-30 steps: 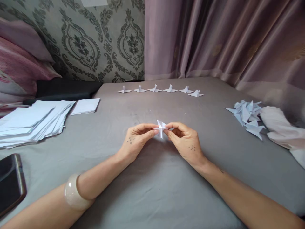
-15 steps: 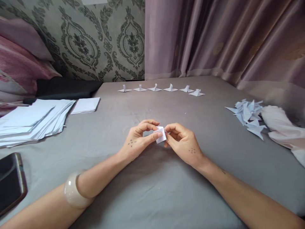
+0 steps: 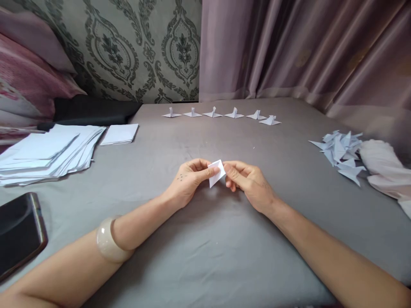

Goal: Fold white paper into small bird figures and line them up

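I have the small white folded paper (image 3: 216,176) near the middle of the view, in front of me over the grey cloth (image 3: 180,239). My left hand (image 3: 189,182) holds it narrowly, thumb flat across its face, with a pointed end hanging down below the thumb. My right hand (image 3: 252,184) is drawn in narrow, thumb and forefinger at the paper's right corner; I cannot tell whether they pinch it or only touch it.

Forward of both hands I have a broad stretch of cloth, running up to a row of six folded shapes (image 3: 213,113) near the far edge, where the cloth meets the patterned wall (image 3: 144,47) and the purple curtain (image 3: 257,42).

To my right, well apart from the hand, a heap of folded shapes (image 3: 342,147) bounds the room for moving, with pale fabric (image 3: 383,164) just beside it. To my left, the limits are the loose stack of paper (image 3: 48,156), its edges uneven, and the smaller stack (image 3: 119,134) just beside it. The phone (image 3: 21,235) is cut off by the left border, near my left forearm, which wears a pale bangle (image 3: 111,239). Between my forearms lies wrinkled cloth, widening toward me.
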`<state>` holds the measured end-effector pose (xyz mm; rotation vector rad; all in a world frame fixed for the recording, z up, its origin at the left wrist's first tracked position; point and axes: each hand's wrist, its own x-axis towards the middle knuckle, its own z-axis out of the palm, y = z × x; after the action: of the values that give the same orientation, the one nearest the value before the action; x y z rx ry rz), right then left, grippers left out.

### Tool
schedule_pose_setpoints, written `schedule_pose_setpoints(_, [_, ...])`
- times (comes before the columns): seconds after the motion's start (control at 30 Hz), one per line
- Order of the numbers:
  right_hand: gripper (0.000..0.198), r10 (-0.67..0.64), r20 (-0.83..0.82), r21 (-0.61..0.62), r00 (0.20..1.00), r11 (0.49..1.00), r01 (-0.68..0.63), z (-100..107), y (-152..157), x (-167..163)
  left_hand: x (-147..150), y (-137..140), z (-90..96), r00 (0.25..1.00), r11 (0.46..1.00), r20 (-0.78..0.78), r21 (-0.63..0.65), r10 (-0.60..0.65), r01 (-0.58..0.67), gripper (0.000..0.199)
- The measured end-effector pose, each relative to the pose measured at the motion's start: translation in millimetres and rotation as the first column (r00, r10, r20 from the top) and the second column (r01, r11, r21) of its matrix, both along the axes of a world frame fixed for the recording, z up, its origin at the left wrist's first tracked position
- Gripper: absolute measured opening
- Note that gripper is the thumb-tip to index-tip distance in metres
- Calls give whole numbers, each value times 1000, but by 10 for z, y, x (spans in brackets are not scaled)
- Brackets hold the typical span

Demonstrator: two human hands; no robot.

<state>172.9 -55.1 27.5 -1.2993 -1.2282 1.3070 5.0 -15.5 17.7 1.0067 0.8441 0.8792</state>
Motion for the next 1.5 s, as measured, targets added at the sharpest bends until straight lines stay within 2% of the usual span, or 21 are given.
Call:
schedule_pose_setpoints(0.2, [30,-37,61,48,997,998,34,-9,-1,-36,7,-14,8,999,1000,39,9,11,-11,38])
schedule_pose_setpoints(0.43, [28,-39,112,97,993,995,28,14,-6,1,-15,13,-42,999,996,27,74,-42,40,26])
schedule_pose_setpoints(0.73, [27,-76,169,87,983,994,62,22,1,20,-23,7,-6,998,997,-62,82,-9,14,30])
schedule_pose_setpoints(0.97, [27,-121,135,77,983,991,112,18,3,43,-24,-3,13,990,997,-139,77,35,-25,29])
schedule_pose_setpoints(1.2, [32,-30,48,0,998,1000,30,-5,0,61,-33,0,30,985,993,-170,119,39,-19,27])
schedule_pose_setpoints(1.5, [25,-72,194,130,978,990,47,41,-31,50,-22,-25,65,990,997,-143,74,9,1,23])
